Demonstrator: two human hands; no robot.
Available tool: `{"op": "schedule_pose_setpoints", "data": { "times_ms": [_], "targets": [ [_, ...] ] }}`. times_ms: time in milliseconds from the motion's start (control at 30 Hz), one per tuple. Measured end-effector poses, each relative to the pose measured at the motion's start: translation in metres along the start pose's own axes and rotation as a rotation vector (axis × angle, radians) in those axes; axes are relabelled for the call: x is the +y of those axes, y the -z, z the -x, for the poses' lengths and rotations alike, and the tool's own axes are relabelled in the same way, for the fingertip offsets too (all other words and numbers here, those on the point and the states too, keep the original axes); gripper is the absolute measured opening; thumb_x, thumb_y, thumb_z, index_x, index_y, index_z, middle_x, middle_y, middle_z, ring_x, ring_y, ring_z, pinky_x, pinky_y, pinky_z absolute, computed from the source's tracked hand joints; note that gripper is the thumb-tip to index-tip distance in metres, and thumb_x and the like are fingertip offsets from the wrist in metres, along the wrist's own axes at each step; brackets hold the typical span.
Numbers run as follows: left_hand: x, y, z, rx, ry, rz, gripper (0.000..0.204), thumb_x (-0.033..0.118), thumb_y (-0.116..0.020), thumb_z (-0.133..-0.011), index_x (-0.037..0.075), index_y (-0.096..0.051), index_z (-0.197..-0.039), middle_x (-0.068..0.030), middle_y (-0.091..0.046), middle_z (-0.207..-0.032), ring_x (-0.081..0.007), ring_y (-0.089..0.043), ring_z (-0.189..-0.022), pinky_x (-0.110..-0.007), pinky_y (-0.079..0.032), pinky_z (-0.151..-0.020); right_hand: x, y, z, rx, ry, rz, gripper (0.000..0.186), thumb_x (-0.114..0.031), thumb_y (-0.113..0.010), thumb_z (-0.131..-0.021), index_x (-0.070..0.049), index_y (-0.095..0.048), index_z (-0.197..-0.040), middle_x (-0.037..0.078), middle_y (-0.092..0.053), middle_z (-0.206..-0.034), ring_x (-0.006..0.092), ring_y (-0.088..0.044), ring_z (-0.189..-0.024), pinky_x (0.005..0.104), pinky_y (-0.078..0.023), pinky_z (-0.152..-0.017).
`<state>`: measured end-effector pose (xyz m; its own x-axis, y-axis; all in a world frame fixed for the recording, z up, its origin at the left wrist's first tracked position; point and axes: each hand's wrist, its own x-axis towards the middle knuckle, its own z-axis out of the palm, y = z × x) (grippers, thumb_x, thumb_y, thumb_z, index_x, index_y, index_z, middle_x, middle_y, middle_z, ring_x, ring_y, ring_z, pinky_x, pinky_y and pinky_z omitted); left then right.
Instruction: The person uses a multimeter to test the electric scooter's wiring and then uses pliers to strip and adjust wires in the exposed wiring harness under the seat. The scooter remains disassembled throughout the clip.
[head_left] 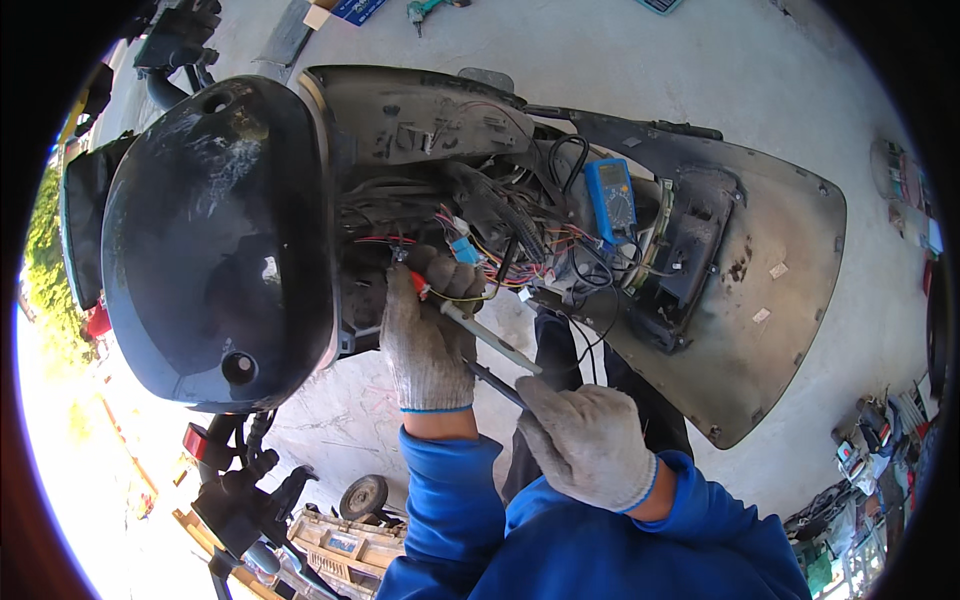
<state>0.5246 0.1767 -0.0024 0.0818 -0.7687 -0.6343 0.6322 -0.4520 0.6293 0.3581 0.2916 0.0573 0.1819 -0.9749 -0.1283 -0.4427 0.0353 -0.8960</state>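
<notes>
My left hand [430,345], in a grey knit glove, is closed around thin wires [385,240] at the opened body of a scooter. A small red piece [418,286] shows between its thumb and fingers. My right hand [588,440], gloved too, grips a two-handled tool like pliers [492,338], one handle pale and one dark. The tool's head is hidden behind my left hand. Beside my left fingers lie a blue connector [463,250] and a tangle of coloured wires [510,268].
A blue multimeter [611,200] rests on the scooter's wiring. The black rounded front cover [215,240] stands at the left, a wide body panel [770,260] at the right. A green power tool [430,12] lies on the floor; clutter [870,480] sits lower right.
</notes>
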Motion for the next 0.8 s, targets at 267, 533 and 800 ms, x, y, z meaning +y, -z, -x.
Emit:
{"op": "schedule_pose_setpoints", "data": {
  "times_ms": [267,533,800],
  "targets": [
    [-0.001,0.004,-0.002,-0.094,0.072,0.097,0.030,0.033,-0.051,-0.110,0.004,-0.054,-0.102,-0.0072,-0.050,-0.090,-0.0241,-0.050,-0.086,-0.041,-0.045,-0.079,0.002,0.041,-0.024,0.170,0.015,-0.189,0.029,0.001,-0.069,-0.089,0.006,-0.070,-0.118,0.020,-0.073,-0.089,0.0333,-0.071,-0.066,0.0401,-0.055,-0.060],
    [0.000,-0.002,0.007,0.063,0.124,0.079,0.037,0.035,-0.047,-0.113,0.001,-0.059,-0.118,-0.0126,-0.063,-0.113,-0.0297,-0.062,-0.103,-0.047,-0.054,-0.094,0.010,0.014,-0.056,0.070,-0.053,-0.093,0.024,-0.002,-0.070,-0.093,0.006,-0.070,-0.115,0.024,-0.072,-0.090,0.0401,-0.073,-0.074,0.0426,-0.057,-0.064],
    [-0.001,0.005,0.004,0.040,0.123,0.064,0.038,0.036,-0.046,-0.113,0.001,-0.058,-0.119,-0.0113,-0.060,-0.109,-0.0289,-0.059,-0.101,-0.046,-0.052,-0.092,0.007,0.014,-0.062,0.010,-0.082,-0.094,0.024,-0.004,-0.070,-0.093,0.004,-0.071,-0.116,0.023,-0.072,-0.088,0.0396,-0.072,-0.073,0.0421,-0.057,-0.063]
  ]
}}
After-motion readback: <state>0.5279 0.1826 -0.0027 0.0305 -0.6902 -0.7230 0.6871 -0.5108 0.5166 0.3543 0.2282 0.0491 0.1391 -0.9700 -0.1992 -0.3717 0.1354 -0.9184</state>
